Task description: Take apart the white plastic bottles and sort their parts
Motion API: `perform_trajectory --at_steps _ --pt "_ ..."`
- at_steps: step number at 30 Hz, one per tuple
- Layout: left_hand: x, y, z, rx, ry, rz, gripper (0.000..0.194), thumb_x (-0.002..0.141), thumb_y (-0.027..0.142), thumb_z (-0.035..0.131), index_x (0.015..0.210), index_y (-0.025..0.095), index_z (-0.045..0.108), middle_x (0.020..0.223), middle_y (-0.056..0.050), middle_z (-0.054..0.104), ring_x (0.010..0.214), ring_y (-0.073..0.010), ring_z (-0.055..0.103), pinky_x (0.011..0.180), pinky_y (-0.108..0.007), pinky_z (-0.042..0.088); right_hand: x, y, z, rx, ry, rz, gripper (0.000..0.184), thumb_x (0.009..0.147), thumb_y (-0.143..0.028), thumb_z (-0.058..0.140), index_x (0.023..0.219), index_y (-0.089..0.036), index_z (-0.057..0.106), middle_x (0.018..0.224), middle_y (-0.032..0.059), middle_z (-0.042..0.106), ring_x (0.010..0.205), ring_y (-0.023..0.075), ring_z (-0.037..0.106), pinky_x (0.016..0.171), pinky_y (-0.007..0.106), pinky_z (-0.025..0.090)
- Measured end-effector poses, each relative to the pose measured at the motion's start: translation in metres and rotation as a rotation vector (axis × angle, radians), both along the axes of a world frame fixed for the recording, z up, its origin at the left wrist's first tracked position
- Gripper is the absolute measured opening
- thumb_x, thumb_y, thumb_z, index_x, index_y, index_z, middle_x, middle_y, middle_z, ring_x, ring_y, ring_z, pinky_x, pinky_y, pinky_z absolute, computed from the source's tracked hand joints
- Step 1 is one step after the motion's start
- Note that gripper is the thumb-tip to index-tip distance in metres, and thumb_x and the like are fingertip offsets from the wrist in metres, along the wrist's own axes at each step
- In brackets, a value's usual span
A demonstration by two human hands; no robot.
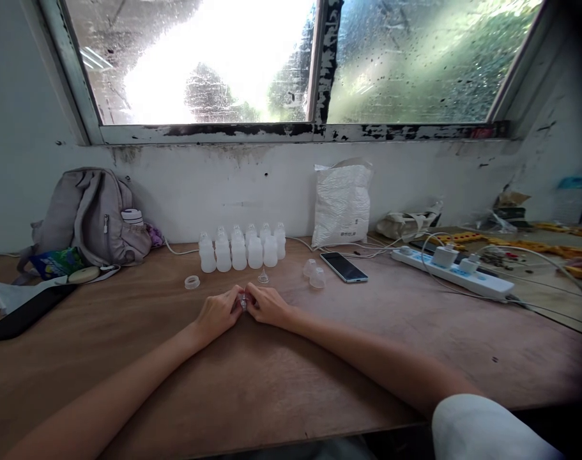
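Observation:
My left hand (222, 309) and my right hand (268, 305) meet over the middle of the table. Both have their fingertips closed around a small clear piece (243, 302), mostly covered by the fingers; its exact kind cannot be made out. Just beyond my right hand, a clear bottle nipple (263, 276) rests on the table. A translucent ring collar (191, 282) lies to the left, apart from my left hand. Two translucent bottle caps (316, 276) lie to the right. Behind my hands, several frosted baby bottles (239, 252) stand upright in rows.
A phone (344, 267) lies right of the caps, near a white power strip (453, 271) with cables. A white plastic package (342, 203) leans on the wall. At left are a grey backpack (87, 217) and a black flat object (27, 313).

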State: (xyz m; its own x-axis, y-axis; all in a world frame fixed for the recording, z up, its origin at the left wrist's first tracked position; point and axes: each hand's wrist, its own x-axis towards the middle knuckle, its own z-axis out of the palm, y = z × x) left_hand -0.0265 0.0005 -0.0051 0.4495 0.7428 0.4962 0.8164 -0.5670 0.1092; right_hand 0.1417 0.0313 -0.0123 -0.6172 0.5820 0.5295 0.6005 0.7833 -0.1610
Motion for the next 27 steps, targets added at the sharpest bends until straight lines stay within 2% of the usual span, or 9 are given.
perform_trajectory --at_steps 5,9,13,27 --pt "0.0010 -0.0033 0.0047 -0.013 -0.081 -0.007 0.018 0.078 0.020 0.041 0.096 0.020 0.043 0.082 -0.002 0.062 0.071 -0.0168 0.061 0.060 -0.025 0.044 0.0003 -0.0012 0.0017 -0.026 0.077 0.018 0.008 0.077 -0.019 0.045 0.085 -0.018 0.043 0.068 0.0011 0.056 0.058 0.0121 0.050 0.055 0.021 0.033" --pt "0.0015 -0.0043 0.0069 -0.022 -0.133 -0.009 0.027 0.075 0.022 0.046 0.101 0.020 0.041 0.085 -0.003 0.061 0.074 -0.0177 0.061 0.062 -0.026 0.044 0.0018 -0.0025 0.0037 -0.047 0.118 0.058 0.023 0.073 -0.017 0.048 0.095 -0.018 0.042 0.072 0.0008 0.055 0.059 0.0120 0.050 0.057 0.020 0.035" --pt "0.0013 -0.0016 0.0039 -0.014 -0.101 -0.019 0.022 0.078 0.022 0.043 0.100 0.021 0.040 0.092 -0.003 0.059 0.078 -0.0182 0.060 0.064 -0.027 0.044 0.0013 -0.0018 0.0028 -0.075 0.118 0.052 0.036 0.070 -0.012 0.047 0.104 -0.017 0.038 0.073 0.0007 0.056 0.061 0.0126 0.051 0.059 0.021 0.036" --pt "0.0011 0.0003 0.0020 -0.022 -0.066 -0.039 0.016 0.079 0.022 0.041 0.095 0.021 0.043 0.084 -0.002 0.060 0.073 -0.0175 0.061 0.060 -0.025 0.043 0.0010 -0.0024 0.0018 -0.063 0.087 0.045 0.033 0.070 -0.013 0.046 0.102 -0.016 0.038 0.071 0.0007 0.056 0.062 0.0138 0.053 0.057 0.022 0.034"
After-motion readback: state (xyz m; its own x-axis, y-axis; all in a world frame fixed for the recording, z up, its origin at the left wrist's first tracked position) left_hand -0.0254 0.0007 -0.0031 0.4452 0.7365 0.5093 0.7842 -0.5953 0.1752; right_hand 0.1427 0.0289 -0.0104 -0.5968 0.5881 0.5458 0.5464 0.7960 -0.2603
